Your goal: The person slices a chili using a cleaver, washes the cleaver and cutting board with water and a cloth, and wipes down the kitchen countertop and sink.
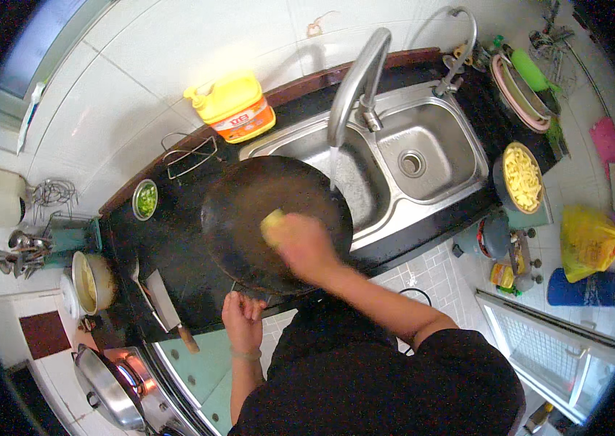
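Note:
A large dark wok (pixel 242 191) is tilted over the left basin (pixel 359 185) of a steel double sink, partly resting at the black counter. My left hand (pixel 244 316) grips the wok's handle at the counter's front edge. Inside the wok, my right hand (pixel 307 245) presses a yellow sponge (pixel 273 228) to the inner surface; the hand is blurred. Water runs from the curved steel faucet (pixel 343 98) near the wok's right rim.
A cleaver (pixel 163 297) and a spatula (pixel 144 291) lie left on the counter, by a pot (pixel 95 283). A pan (pixel 105 389) stands by a lit gas burner (pixel 130 376). Behind are a yellow detergent jug (pixel 236 106) and chopped greens (pixel 146 200); a bowl of cut yellow food (pixel 522 177) stands right.

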`<action>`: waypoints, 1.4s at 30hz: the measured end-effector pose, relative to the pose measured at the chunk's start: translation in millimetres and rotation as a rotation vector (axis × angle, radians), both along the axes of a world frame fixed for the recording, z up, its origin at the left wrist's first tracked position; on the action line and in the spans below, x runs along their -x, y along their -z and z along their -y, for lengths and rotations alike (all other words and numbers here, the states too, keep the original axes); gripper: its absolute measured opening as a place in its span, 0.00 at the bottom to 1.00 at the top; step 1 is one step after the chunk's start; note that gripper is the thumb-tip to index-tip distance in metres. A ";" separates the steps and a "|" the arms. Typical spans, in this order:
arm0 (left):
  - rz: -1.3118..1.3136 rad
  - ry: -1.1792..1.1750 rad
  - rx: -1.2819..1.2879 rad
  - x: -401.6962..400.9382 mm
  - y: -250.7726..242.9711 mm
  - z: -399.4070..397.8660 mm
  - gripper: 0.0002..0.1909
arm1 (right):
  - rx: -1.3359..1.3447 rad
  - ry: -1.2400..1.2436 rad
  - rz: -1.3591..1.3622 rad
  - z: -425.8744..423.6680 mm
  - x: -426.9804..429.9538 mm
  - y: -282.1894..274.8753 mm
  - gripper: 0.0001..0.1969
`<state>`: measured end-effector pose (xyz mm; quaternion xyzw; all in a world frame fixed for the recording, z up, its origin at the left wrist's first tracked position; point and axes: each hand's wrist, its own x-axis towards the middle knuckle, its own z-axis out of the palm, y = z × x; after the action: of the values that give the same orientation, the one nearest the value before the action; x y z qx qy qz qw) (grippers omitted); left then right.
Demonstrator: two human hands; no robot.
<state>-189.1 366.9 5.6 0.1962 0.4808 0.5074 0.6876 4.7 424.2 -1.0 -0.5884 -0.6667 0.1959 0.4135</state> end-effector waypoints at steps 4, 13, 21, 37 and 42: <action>-0.023 -0.002 0.027 0.2 -4.5 0.0 0.13 | -0.209 -0.074 0.108 14.5 37.5 8.3 0.09; 0.059 0.012 0.072 1.6 -0.3 1.1 0.12 | 0.127 0.251 0.108 -14.9 -141.5 134.8 0.10; 0.042 -0.012 0.086 5.4 -1.2 0.3 0.13 | -0.139 -0.149 0.119 63.0 28.5 10.0 0.12; 0.073 -0.027 0.051 13.6 6.6 -1.0 0.13 | 0.179 0.107 -0.537 25.3 -92.4 78.7 0.18; 0.155 -0.036 0.068 9.6 -0.9 -1.5 0.17 | 0.018 -0.221 -0.040 52.9 -26.4 71.2 0.17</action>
<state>-198.8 368.4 6.5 0.1243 0.4467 0.5167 0.7198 31.0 371.4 -72.3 -0.5110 -0.7173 0.2578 0.3974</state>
